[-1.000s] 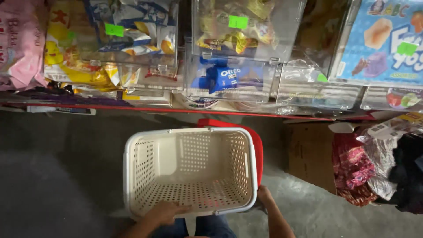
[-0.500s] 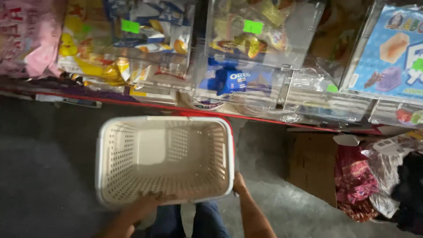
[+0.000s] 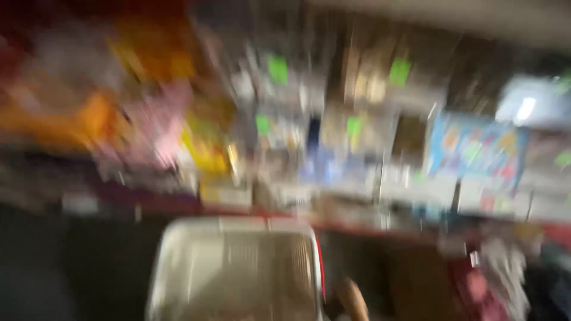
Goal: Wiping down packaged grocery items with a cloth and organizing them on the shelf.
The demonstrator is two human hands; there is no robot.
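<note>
Head view, heavily motion-blurred. A cream plastic basket (image 3: 235, 270) with a red edge fills the lower centre. The right hand (image 3: 352, 299) shows only as a blurred forearm or wrist just to the basket's right, at its rim; whether it grips the rim cannot be told. The left hand is out of view. Beyond the hand, shelves of packaged snacks (image 3: 333, 148) bear green tags (image 3: 278, 69).

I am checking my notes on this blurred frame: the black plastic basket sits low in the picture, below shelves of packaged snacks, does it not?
Not quite: the head view shows the basket as cream-white, not black. It does sit low in the picture, below the shelves of packaged snacks.
</note>
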